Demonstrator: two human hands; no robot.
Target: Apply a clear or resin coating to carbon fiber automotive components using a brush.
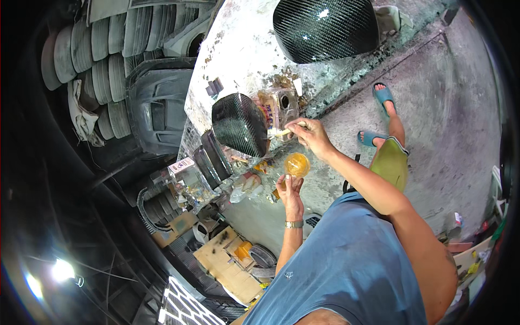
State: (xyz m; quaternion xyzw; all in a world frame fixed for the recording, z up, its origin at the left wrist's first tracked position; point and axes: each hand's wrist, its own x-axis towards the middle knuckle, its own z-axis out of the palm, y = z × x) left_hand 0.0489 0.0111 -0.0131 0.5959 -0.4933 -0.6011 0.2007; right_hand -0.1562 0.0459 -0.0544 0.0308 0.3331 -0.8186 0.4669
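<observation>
Left hand: my left hand grips an amber cup from below.
Right hand: my right hand pinches a brush just above the cup.
Brush tip: touching the black carbon-weave shell.
Package: a small white box, left, near the shell.

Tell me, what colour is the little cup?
Amber-orange and see-through; the cup in the left hand shows best in the head view.

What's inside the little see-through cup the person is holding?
The cup in the left hand holds an amber liquid. How deep it goes is unclear. The right hand holds a brush against the small black woven-pattern cover.
</observation>
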